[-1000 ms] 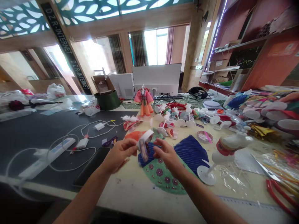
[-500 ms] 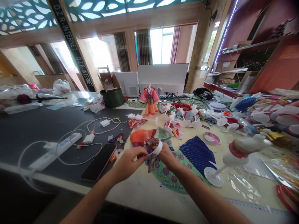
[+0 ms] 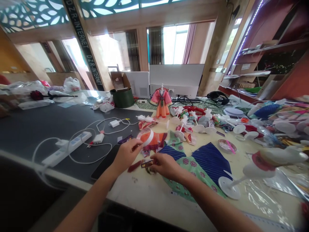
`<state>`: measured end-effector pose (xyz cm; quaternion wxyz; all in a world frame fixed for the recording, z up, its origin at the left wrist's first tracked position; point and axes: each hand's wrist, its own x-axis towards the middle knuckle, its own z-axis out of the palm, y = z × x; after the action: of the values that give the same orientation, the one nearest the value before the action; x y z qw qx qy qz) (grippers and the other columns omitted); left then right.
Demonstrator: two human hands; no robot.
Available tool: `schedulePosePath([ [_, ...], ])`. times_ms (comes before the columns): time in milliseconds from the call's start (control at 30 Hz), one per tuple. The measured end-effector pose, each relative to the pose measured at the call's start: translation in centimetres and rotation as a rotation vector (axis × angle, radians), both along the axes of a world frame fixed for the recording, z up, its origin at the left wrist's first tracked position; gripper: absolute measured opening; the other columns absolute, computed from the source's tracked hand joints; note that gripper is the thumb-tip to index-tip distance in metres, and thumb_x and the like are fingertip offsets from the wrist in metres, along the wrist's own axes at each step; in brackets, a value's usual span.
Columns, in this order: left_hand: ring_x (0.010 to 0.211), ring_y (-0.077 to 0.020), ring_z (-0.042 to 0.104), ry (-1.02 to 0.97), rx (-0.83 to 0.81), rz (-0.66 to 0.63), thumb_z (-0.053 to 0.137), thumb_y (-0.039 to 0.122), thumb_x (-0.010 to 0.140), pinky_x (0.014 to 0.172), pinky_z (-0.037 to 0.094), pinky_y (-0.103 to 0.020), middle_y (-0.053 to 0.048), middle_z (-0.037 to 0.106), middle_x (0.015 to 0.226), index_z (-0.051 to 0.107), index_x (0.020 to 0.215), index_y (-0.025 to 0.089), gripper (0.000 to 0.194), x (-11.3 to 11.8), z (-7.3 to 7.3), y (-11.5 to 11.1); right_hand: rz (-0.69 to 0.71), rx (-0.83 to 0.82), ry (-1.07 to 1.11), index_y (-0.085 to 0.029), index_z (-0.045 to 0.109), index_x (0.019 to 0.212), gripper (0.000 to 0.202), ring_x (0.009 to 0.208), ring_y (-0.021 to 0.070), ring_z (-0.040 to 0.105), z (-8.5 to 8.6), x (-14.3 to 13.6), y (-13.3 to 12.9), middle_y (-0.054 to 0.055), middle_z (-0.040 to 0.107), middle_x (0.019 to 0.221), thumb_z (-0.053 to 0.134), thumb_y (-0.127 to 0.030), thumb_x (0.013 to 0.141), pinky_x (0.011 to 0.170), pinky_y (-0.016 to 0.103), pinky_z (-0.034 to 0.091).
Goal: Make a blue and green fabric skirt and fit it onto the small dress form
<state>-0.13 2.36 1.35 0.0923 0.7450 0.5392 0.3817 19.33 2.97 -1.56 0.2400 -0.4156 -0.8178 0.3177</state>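
Observation:
My left hand (image 3: 128, 152) pinches a white roll of tape (image 3: 150, 138) by its near edge, thumb and fingers closed on it. It hovers over an orange and red cloth piece (image 3: 159, 139). Lower and to the right, my right hand (image 3: 165, 164) grips a small strip of patterned ribbon (image 3: 146, 163), its far part curled under my fingers. A dark red tassel-like piece (image 3: 135, 166) lies just left of that ribbon. Beside my right wrist are green floral fabric (image 3: 195, 172) and dark blue striped fabric (image 3: 211, 159).
A doll-sized dress (image 3: 162, 102) stands before the monitor (image 3: 176, 77). White mannequin forms (image 3: 229, 187) and cloth scraps crowd the right side. Left are a power strip (image 3: 66, 149), cables and a phone (image 3: 104, 165). A small dish (image 3: 227, 146) holds a pink stick.
My hands have drawn apart. The tape roll, near both hands before, has moved up and left with my left hand; my right hand has moved down-left with the ribbon strip. The view has shifted slightly.

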Motion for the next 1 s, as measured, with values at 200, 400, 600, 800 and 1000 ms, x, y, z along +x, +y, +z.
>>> schedulePosePath([
  [200,0.08,-0.0182,0.061,-0.012,0.007,0.003,0.052,0.029,0.083,0.072,0.045,-0.027,-0.005,0.068,0.087,0.062,0.085,0.018,0.015,-0.6,-0.3,-0.3,-0.005,0.072,-0.024,-0.021,0.065,0.092,0.022,0.088,0.0218,0.058,0.8,-0.1,0.0,0.006,0.064,0.096,0.062,-0.017,0.071,0.073,0.027,0.038],
  [400,0.078,-0.0177,0.062,-0.091,-0.071,-0.049,0.054,0.03,0.083,0.067,0.046,-0.025,-0.004,0.068,0.084,0.064,0.085,0.019,0.015,0.5,0.1,-1.4,-0.143,0.047,0.228,-0.018,0.063,0.094,0.021,0.071,0.0154,0.056,2.3,-0.1,-0.2,0.005,0.064,0.086,0.047,-0.029,0.086,0.067,0.027,0.042],
  [600,0.074,-0.0164,0.064,-0.177,-0.167,-0.163,0.055,0.03,0.084,0.066,0.05,-0.024,-0.004,0.069,0.081,0.063,0.085,0.018,0.015,2.8,0.3,-3.2,-0.253,-0.057,0.509,-0.014,0.058,0.102,0.034,0.057,0.0133,0.051,3.0,2.4,-1.2,0.001,0.057,0.063,0.044,-0.042,0.087,0.055,0.025,0.042],
  [800,0.09,-0.0184,0.061,-0.086,0.013,-0.351,0.054,0.018,0.084,0.083,0.047,-0.031,-0.006,0.066,0.094,0.062,0.082,0.02,0.008,5.0,-1.0,-4.3,-0.157,-0.473,0.883,-0.015,0.061,0.091,0.029,0.044,0.0056,0.038,3.4,5.3,-4.4,-0.002,0.055,0.061,0.062,-0.041,0.079,0.043,0.019,0.03],
  [1000,0.122,-0.0259,0.045,-0.158,-0.037,-0.408,0.058,0.024,0.082,0.103,0.035,-0.042,-0.011,0.057,0.125,0.06,0.108,0.019,0.026,7.6,-0.3,-6.0,-0.21,-0.072,0.639,-0.017,0.06,0.082,0.011,0.054,0.0095,0.047,1.7,6.2,-8.0,-0.001,0.055,0.065,0.06,-0.029,0.082,0.051,0.022,0.04],
])
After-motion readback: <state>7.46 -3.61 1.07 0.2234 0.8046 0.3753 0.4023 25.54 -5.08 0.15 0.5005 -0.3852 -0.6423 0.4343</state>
